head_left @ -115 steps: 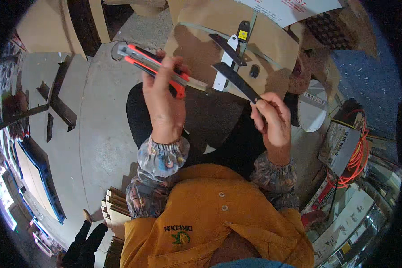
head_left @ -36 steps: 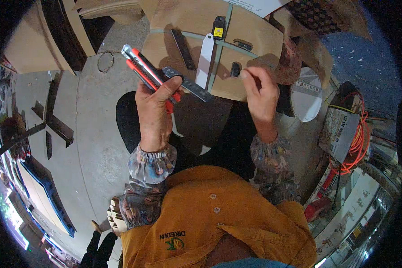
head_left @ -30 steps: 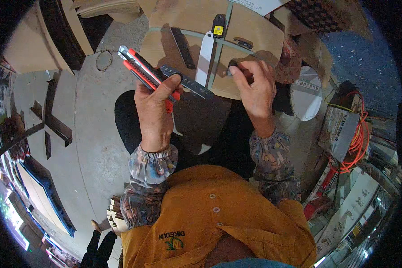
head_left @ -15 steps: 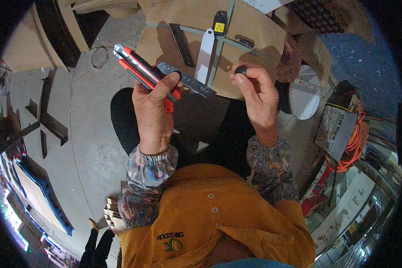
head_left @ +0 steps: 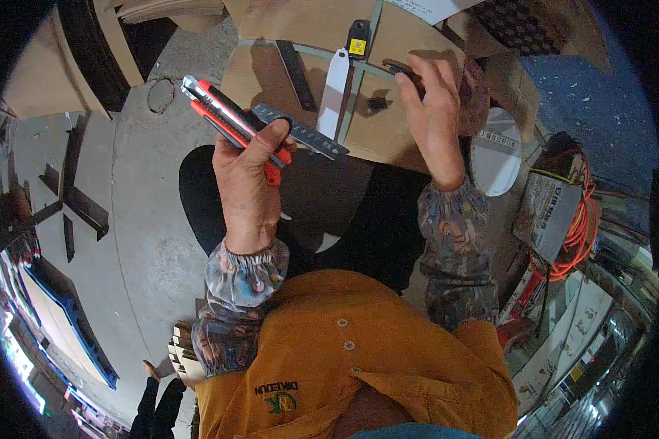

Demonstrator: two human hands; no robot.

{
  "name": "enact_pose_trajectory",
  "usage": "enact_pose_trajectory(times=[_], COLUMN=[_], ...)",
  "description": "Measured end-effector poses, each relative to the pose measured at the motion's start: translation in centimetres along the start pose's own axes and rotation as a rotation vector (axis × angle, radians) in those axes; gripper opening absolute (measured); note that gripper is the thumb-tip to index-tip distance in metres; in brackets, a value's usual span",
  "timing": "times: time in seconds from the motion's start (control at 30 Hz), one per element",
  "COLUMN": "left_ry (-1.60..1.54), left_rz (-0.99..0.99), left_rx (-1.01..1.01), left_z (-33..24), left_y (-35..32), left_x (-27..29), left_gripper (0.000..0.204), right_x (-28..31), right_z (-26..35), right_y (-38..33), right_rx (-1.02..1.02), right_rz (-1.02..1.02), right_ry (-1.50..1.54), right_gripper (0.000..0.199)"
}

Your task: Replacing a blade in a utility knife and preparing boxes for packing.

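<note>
My left hand (head_left: 247,172) is closed around a red and black utility knife (head_left: 231,115) with a silver end, which points up and left. A dark grey strip (head_left: 304,133) with light marks, like a snap-off blade, crosses beneath its thumb. My right hand (head_left: 436,110) reaches over the cardboard (head_left: 271,66), thumb and fingers apart around a slim dark piece (head_left: 397,67); contact is unclear. Just left of it lies a small black piece (head_left: 377,104). Farther left are a white strip (head_left: 334,95), a black case (head_left: 359,38) with a yellow label, and a dark flat bar (head_left: 296,75).
On the right stands a grey box (head_left: 550,212) beside coiled orange cable (head_left: 582,227). A whitish oval piece (head_left: 496,157) sits right of the cardboard. Dark metal brackets (head_left: 80,197) lie on the floor at left. Another person's legs (head_left: 157,406) show at lower left.
My right hand has moved up and right across the cardboard and no longer pinches the small black piece, which now appears on the cardboard. My left hand keeps its hold, barely shifted.
</note>
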State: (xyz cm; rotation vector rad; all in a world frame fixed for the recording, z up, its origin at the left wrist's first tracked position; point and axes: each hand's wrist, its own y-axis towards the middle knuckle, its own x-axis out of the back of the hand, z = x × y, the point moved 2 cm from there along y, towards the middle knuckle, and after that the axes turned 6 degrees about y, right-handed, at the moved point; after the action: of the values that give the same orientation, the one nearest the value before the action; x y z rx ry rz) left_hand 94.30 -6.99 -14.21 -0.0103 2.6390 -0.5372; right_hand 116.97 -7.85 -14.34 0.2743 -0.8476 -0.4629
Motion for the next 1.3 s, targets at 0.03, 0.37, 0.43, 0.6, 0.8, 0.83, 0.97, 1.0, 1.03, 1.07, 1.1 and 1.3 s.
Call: enact_pose_trajectory(times=[0.03,0.37,0.43,0.6,0.8,0.83,0.97,1.0,1.03,1.07,1.1,1.3], left_ry=[-0.002,-0.088,-0.117,-0.162,-0.221,-0.219,-0.208,-0.208,-0.218,-0.229,-0.228,-0.177], left_rz=[0.000,-0.047,-0.042,-0.045,-0.021,-0.029,-0.038,-0.042,-0.040,-0.039,-0.044,-0.018], left_rx=[0.000,-0.011,-0.014,-0.038,-0.074,-0.070,-0.082,-0.081,-0.081,-0.081,-0.082,-0.151], left_z=[0.0,-0.8,-0.9,-1.4,-1.3,-1.4,-1.8,-1.9,-2.0,-2.0,-1.9,-2.0], left_y=[0.0,-0.3,-0.3,-0.4,-0.1,-0.1,-0.3,-0.3,-0.3,-0.4,-0.3,-0.3], left_x=[0.0,-0.3,-0.5,-0.5,0.4,0.5,0.9,0.8,0.6,0.5,0.5,0.2], left_gripper=[0.023,0.020,0.018,0.018,0.016,0.016,0.015,0.015,0.015,0.015,0.015,0.021], right_x=[0.0,1.6,1.5,1.5,0.9,0.7,0.5,0.5,0.5,0.4,0.3,0.5], right_z=[-0.2,5.2,5.7,7.7,8.4,8.5,8.8,8.8,8.8,8.8,8.8,9.0], right_y=[0.2,-2.0,-2.8,-3.8,-4.4,-4.4,-4.5,-4.6,-4.6,-4.7,-4.8,-4.8], right_rx=[0.066,-0.333,-0.272,-0.277,-0.520,-0.582,-0.730,-0.732,-0.751,-0.771,-0.773,-0.782], right_rz=[0.030,0.124,0.109,0.202,0.270,0.297,0.391,0.394,0.398,0.401,0.406,0.431], right_ry=[-0.022,0.508,0.500,0.602,0.915,1.017,1.131,1.131,1.119,1.107,1.109,1.062], right_gripper=[0.019,0.022,0.023,0.025,0.021,0.020,0.021,0.021,0.021,0.021,0.021,0.020])
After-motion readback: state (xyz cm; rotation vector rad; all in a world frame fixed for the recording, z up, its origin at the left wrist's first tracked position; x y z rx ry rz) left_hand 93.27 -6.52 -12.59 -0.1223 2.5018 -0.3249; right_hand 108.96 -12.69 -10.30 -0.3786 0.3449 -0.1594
